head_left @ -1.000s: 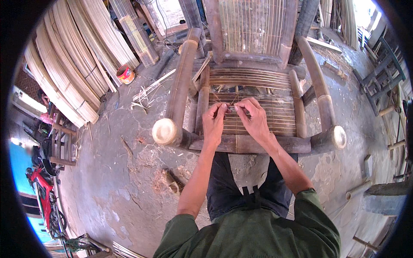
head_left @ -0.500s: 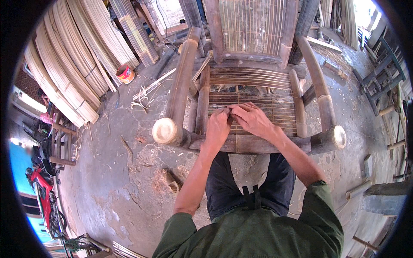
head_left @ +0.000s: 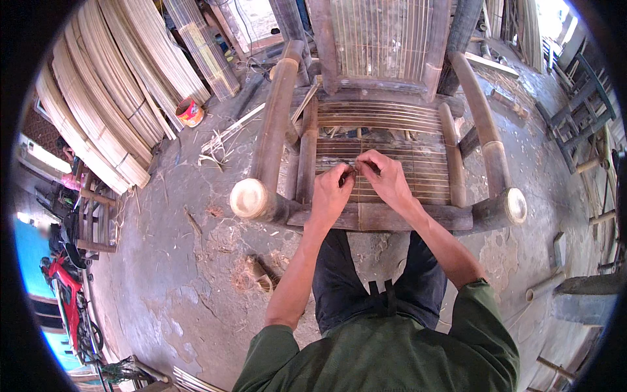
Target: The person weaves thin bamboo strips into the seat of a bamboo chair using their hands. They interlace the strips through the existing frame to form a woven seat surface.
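Note:
A bamboo armchair [head_left: 366,217] stands in front of me, with thick poles for its frame and arms. Its seat [head_left: 408,166] is made of thin slats, with a gap toward the back. My left hand [head_left: 332,188] and my right hand [head_left: 385,178] are close together over the left middle of the seat. Fingers and thumb of each hand are pinched together, their tips nearly meeting. Whatever they hold is too small and too hidden to make out. The slatted backrest [head_left: 382,39] rises beyond the seat.
Bundles of pale bamboo strips [head_left: 98,91] lean at the left, by a red tub [head_left: 189,112]. Bamboo shavings [head_left: 215,149] and a short brown piece [head_left: 260,273] lie on the floor. A red motorbike [head_left: 68,294] stands far left, a dark frame [head_left: 584,111] at right.
My hands were pressed together with the right fingers over the left. Now they are slightly apart, the right hand turned more upright, both still pinched.

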The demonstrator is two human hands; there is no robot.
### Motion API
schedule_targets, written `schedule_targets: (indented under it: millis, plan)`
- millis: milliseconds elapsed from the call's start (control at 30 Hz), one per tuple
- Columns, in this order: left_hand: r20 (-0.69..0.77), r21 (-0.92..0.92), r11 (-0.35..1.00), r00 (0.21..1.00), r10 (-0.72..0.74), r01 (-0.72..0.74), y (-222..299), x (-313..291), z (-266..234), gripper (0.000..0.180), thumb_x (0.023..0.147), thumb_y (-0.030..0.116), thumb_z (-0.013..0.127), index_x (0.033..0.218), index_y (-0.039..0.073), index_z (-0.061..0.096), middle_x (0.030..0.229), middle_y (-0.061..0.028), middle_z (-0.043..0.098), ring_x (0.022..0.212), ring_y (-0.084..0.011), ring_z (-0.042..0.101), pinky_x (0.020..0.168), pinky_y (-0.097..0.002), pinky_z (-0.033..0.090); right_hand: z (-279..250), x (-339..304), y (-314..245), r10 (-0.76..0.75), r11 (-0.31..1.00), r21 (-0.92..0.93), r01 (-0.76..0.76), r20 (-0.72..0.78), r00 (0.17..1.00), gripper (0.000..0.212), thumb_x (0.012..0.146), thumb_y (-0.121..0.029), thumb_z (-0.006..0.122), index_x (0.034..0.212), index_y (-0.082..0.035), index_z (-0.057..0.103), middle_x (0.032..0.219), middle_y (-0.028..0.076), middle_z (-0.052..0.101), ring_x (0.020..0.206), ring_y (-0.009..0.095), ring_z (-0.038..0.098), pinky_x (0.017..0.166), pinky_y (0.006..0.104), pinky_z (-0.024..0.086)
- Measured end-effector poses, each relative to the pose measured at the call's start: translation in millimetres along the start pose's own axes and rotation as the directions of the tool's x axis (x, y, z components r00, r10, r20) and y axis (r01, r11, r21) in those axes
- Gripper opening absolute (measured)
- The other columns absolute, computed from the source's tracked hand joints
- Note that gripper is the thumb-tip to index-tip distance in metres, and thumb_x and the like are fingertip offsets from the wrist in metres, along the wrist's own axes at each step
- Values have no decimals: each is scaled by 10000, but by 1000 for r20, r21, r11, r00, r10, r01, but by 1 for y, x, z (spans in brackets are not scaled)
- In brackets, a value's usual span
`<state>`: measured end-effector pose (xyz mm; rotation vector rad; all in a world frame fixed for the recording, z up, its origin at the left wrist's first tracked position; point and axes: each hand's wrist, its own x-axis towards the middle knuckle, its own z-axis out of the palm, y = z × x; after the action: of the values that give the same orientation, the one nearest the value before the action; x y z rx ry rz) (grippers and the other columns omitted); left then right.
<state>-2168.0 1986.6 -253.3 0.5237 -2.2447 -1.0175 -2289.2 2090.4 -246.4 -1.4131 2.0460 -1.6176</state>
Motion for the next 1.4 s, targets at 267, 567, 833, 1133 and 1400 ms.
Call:
schedule_targets:
  millis: [267,567,833,1133,1400]
  plan:
    - [-72,-12,998,995,65,-66,0,3,1,119,812,25,635,927,8,613,818,-177,662,745,-348,662,633,-378,504,-2,-2,-3,-23,999,-36,24,15,1000,164,833,-12,621,995,15,616,891,179,670,816,313,676,676,345,519]
    - [-78,106,978,979,187,-179,-12,6,3,163,834,12,617,992,15,574,868,-179,648,797,-377,641,647,-415,493,-1,-4,-2,-87,992,-89,93,61,994,121,858,-14,588,971,28,589,864,160,636,772,294,645,645,360,492]
    - [138,-261,919,953,-268,296,-15,-3,1,113,900,122,602,880,17,640,804,-95,660,672,-176,601,606,-298,457,-1,-7,3,233,874,353,-334,299,926,127,948,-111,540,968,13,561,814,47,574,743,99,498,660,263,429]
    - [378,-672,489,826,-419,556,-10,-11,-8,185,906,237,629,847,66,666,733,26,602,666,-51,514,589,-201,371,-3,-5,-3,161,950,221,-220,254,954,113,939,-96,562,1001,-2,576,848,33,603,752,90,529,670,257,444]
    - [116,-465,829,950,-291,311,28,-21,-17,183,917,152,586,759,62,606,665,59,491,624,-29,396,558,-205,295,-3,-1,22,345,690,542,-479,336,876,210,945,-154,581,1126,-52,550,858,9,586,791,91,551,710,256,477]
